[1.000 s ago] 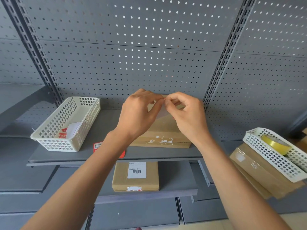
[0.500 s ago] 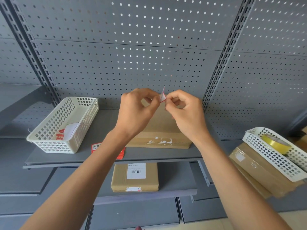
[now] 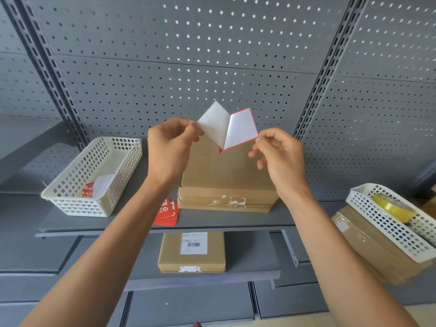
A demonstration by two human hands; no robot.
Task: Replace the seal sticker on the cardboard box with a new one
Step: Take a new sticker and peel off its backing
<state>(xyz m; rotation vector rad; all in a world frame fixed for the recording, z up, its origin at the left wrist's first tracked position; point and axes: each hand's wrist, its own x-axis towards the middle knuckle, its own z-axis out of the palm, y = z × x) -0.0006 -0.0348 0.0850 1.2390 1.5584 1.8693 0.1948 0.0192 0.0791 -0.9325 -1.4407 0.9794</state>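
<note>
A brown cardboard box [image 3: 226, 175] lies on the grey shelf [image 3: 212, 223], with torn white sticker remains [image 3: 230, 201] on its front edge. Above the box, my left hand [image 3: 171, 147] pinches the white backing paper [image 3: 212, 125] and my right hand [image 3: 278, 156] pinches the red-edged seal sticker [image 3: 241, 128]. The two sheets are spread apart in a V and still join at their lower corner. A stack of red seal stickers [image 3: 166, 212] lies on the shelf, left of the box.
A white basket [image 3: 94, 178] holding paper scraps stands at the shelf's left. On the shelf below lies a second labelled box [image 3: 192, 252]. At the right, another white basket [image 3: 391, 220] with a yellow tape roll [image 3: 392, 206] rests on cardboard boxes. A grey pegboard stands behind.
My hands have moved apart and slightly up, peeling the sticker open from its backing; earlier the two sheets were pinched together between my fingertips.
</note>
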